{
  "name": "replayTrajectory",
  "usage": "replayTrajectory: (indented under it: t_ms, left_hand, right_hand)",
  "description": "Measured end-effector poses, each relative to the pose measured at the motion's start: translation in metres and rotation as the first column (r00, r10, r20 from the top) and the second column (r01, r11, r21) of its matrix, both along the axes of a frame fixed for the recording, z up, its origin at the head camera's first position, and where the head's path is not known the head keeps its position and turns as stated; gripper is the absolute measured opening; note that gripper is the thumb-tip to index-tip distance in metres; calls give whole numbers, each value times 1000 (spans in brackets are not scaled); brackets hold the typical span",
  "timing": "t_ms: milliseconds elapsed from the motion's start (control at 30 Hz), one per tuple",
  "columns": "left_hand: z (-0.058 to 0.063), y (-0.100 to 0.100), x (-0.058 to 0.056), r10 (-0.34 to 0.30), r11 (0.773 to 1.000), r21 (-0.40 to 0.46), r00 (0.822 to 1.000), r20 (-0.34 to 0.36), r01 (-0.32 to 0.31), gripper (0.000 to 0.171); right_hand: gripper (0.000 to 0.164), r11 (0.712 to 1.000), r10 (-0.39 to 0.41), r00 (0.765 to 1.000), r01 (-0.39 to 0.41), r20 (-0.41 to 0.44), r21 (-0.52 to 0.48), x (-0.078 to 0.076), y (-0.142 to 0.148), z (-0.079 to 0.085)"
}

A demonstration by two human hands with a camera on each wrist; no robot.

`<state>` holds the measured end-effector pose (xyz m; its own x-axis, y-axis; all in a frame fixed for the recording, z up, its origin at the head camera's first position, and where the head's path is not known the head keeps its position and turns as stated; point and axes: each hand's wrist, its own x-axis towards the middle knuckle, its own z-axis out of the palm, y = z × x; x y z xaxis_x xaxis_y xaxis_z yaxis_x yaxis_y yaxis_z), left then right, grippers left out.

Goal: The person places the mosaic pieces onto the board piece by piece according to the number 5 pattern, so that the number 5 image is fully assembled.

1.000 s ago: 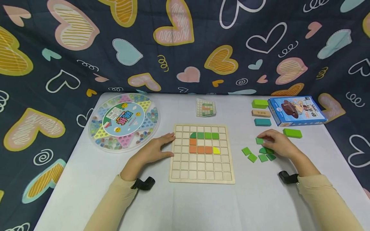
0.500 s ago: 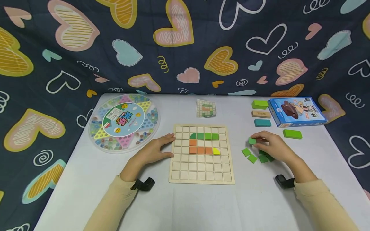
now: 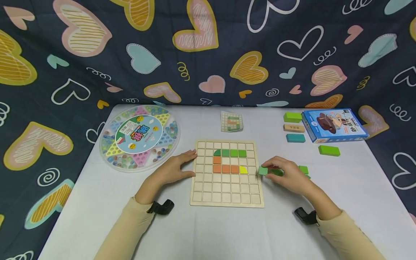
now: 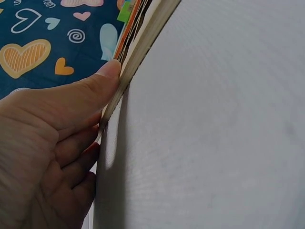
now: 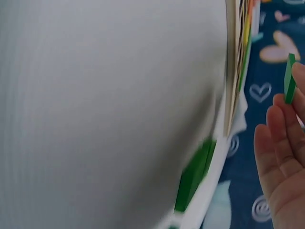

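Observation:
Between the thumb and fingertips of my right hand (image 3: 290,176) is a green square tile (image 3: 263,170), held up at the right edge of the wooden grid board (image 3: 226,198). The right wrist view shows the same pinched tile (image 5: 289,78) edge-on, apart from the table. My left hand (image 3: 170,169) rests against the board's left edge, thumb and fingers spread; its thumb (image 4: 110,69) touches the rim in the left wrist view. On the board lie a row of green tiles (image 3: 233,153), several orange tiles (image 3: 225,168) and a yellow tile (image 3: 243,169).
Loose green tiles (image 3: 303,169) lie partly hidden by the right hand. A patterned card (image 3: 232,121) lies behind the board. Left stands a round marble game (image 3: 139,137). At the back right are a blue box (image 3: 334,125) and several blocks (image 3: 295,138).
My right hand has carried the green tile left from the loose pile to the board's right edge. The left hand and the board have stayed in place.

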<state>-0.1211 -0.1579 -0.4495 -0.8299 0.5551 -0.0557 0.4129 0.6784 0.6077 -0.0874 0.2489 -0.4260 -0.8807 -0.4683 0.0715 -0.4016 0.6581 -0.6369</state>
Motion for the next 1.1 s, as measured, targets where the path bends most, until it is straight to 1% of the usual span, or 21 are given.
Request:
replayTrajectory:
  t_ms: [100,267,400,533,767,967,1100]
  left_hand:
    - [0,0,0,0,1000,-1,1000,0,0,70]
    - [1,0,0,0,1000,1,1000,-4,0,70]
    - [1,0,0,4,1000,10,1000,0,-4,70]
    - [1,0,1,7,1000,14,1000,1,-7,70]
    - [0,1,1,7,1000,19,1000,6,-7,69]
    - [0,0,1,4,1000,15,1000,-5,-4,69]
    - [0,0,1,6,1000,21,1000,2,-6,69]
  right_hand:
    - [28,999,32,999,-32,2,-7,5,-12,-2]
    - [28,996,88,996,-88,10,-2,8,-29,-3]
    - [28,993,114,993,-115,23,32,9,-40,-2]
    - [28,987,125,992,-127,28,94,7,-48,-1]
    - [27,969,145,989,-138,-17,204,5,-56,-4]
    - [26,965,152,988,-141,-33,223,4,-59,-5]
    - [27,964,157,986,-143,-50,224,4,-59,-6]
